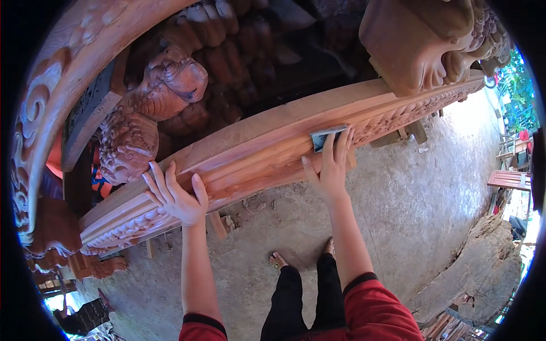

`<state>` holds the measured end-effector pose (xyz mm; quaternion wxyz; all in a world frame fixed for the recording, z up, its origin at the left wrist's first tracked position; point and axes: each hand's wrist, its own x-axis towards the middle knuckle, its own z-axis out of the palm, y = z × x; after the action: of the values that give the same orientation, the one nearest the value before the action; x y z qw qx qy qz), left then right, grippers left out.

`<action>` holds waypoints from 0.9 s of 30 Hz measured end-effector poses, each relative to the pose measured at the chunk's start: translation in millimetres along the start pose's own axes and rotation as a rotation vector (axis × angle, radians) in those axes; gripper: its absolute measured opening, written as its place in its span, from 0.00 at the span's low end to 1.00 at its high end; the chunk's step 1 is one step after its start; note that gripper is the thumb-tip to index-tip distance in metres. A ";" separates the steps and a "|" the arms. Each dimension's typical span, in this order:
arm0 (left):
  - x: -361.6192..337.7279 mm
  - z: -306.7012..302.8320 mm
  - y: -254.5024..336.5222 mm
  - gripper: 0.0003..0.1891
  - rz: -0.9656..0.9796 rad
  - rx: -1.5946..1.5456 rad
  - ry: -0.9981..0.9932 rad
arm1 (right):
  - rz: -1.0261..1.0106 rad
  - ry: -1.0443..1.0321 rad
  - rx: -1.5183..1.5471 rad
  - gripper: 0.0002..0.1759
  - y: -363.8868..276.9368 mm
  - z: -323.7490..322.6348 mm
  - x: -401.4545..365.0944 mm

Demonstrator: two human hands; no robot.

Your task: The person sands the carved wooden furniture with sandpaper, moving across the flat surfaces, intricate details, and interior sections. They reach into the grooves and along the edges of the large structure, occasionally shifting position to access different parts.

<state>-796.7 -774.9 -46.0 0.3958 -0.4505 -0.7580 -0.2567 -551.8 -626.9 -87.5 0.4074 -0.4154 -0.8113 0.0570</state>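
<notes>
A long carved wooden rail (244, 162), reddish brown with a moulded edge, runs across the view from lower left to upper right. My left hand (177, 196) rests on it with fingers spread, holding nothing. Farther right, my right hand (331, 167) presses a folded piece of sandpaper (324, 138), grey-blue with marks on its back, against the rail's moulded face. Its fingers lie over the sheet and cover part of it.
Carved wooden figures (176, 77) stand behind the rail, and a large carved block (424, 42) overhangs its right end. A scrolled curved piece (42, 119) rises at left. On the concrete floor (409, 193) lies a rough log (478, 273) at right.
</notes>
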 end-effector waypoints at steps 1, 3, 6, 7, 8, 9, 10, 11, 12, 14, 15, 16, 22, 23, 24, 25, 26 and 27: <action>0.5 0.2 0.2 0.24 0.004 0.001 0.006 | -0.004 0.002 -0.026 0.36 1.7 -0.3 -1.9; 0.5 0.0 0.5 0.24 0.002 0.003 0.006 | -0.040 0.043 -0.074 0.32 5.7 -5.7 -2.9; 0.4 0.1 0.8 0.22 0.002 0.004 0.003 | -0.050 0.124 -0.154 0.21 1.6 -23.4 -6.0; 0.5 0.1 0.0 0.21 0.000 0.007 0.003 | -0.027 0.163 -0.182 0.15 -0.5 -28.5 -7.9; 1.0 0.2 -0.4 0.21 -0.002 0.010 0.007 | -0.030 0.164 -0.179 0.15 0.9 -31.8 -9.3; 0.9 0.0 0.0 0.21 -0.001 0.007 0.008 | 0.012 0.170 -0.128 0.13 3.8 -35.8 -11.0; 0.8 -0.4 0.4 0.20 0.001 0.002 0.009 | 0.054 0.174 -0.079 0.11 6.4 -38.7 -11.8; 0.9 -0.7 0.6 0.20 -0.001 0.002 0.010 | 0.032 0.252 -0.069 0.13 8.9 -38.9 -11.2; 1.2 -1.1 0.7 0.20 0.002 0.001 0.007 | 0.031 0.252 -0.069 0.13 6.3 -39.6 -6.0; 1.6 -1.9 1.1 0.20 0.003 0.002 0.005 | 0.099 0.425 0.001 0.14 -1.0 -42.3 8.6; 1.8 -2.2 1.6 0.20 0.002 0.002 0.002 | 0.099 0.393 0.036 0.10 -2.1 -42.3 11.9; 1.8 -2.5 1.7 0.20 0.001 0.001 -0.001 | 0.099 0.393 0.036 0.10 -5.3 -37.0 13.9; -0.1 -0.6 0.1 0.20 -0.003 0.011 -0.005 | 0.020 0.135 0.232 0.23 -59.4 17.1 4.0; -0.8 -0.9 0.1 0.20 0.004 0.004 -0.009 | -0.107 0.069 0.262 0.26 -63.7 26.9 -4.6; -1.0 -1.3 0.3 0.20 -0.002 0.011 -0.021 | -0.220 0.077 0.319 0.24 -66.5 29.8 -7.4; -0.4 -1.7 0.3 0.20 -0.007 0.016 -0.029 | -0.337 0.091 0.203 0.23 -50.5 36.5 -11.1; -0.3 -2.1 0.0 0.20 0.006 0.008 -0.025 | -0.452 0.108 0.086 0.22 -27.7 38.2 -10.1; -0.8 -1.9 -0.3 0.20 -0.002 -0.004 -0.028 | -0.343 0.121 -0.054 0.22 -10.0 27.6 -3.5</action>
<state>-796.0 -776.8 -45.6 0.3840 -0.4542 -0.7633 -0.2522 -576.5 -629.1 -103.7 0.4478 -0.2846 -0.8455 -0.0601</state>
